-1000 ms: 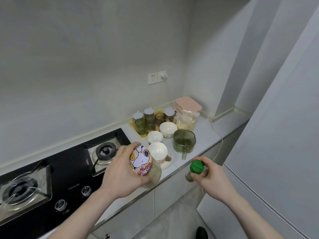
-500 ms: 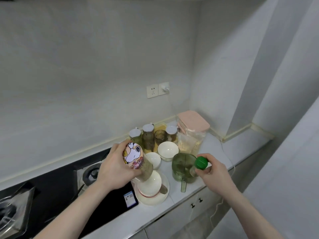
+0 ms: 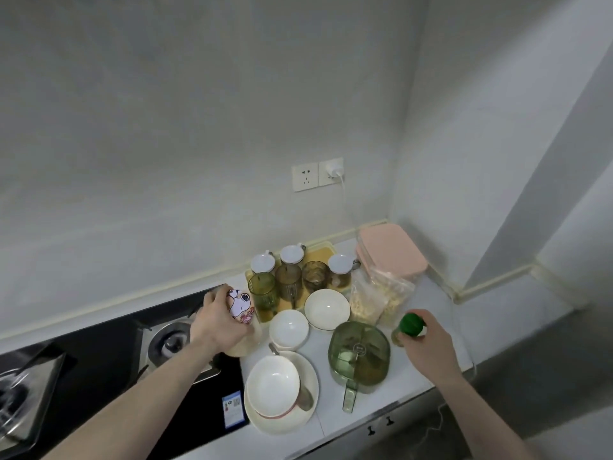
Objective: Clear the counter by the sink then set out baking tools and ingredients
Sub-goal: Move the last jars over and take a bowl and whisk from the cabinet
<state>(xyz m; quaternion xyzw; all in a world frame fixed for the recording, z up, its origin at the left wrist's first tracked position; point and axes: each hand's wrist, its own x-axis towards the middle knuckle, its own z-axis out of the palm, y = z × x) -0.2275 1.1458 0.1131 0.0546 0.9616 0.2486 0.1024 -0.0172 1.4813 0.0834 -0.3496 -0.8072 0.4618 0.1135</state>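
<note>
Your left hand (image 3: 219,322) is wrapped around a cartoon-printed jar (image 3: 241,307), tilted, lid end pointing up and away, base low by the stove edge. Your right hand (image 3: 428,346) is closed on a small bottle with a green cap (image 3: 410,324), held roughly upright just above the counter (image 3: 414,380) at the right end.

Both items look headed for the counter. The free spot that matters: bare white surface lies right of the green measuring jug (image 3: 359,351) and in front of the bag of grains (image 3: 374,298), directly below your right hand. The right hand is nearer to it. The left jar has only a tight gap between the stove (image 3: 99,353) and the small white bowl (image 3: 288,328), so it probably needs righting before it goes down.

Materials: jar looks translucent plastic or glass with a glossy sticker; bottle clear, cap smooth plastic; bowls glazed ceramic, round; jug ribbed tinted plastic with handle toward you; pink-lidded box (image 3: 391,252) rectangular, in the back corner.
</note>
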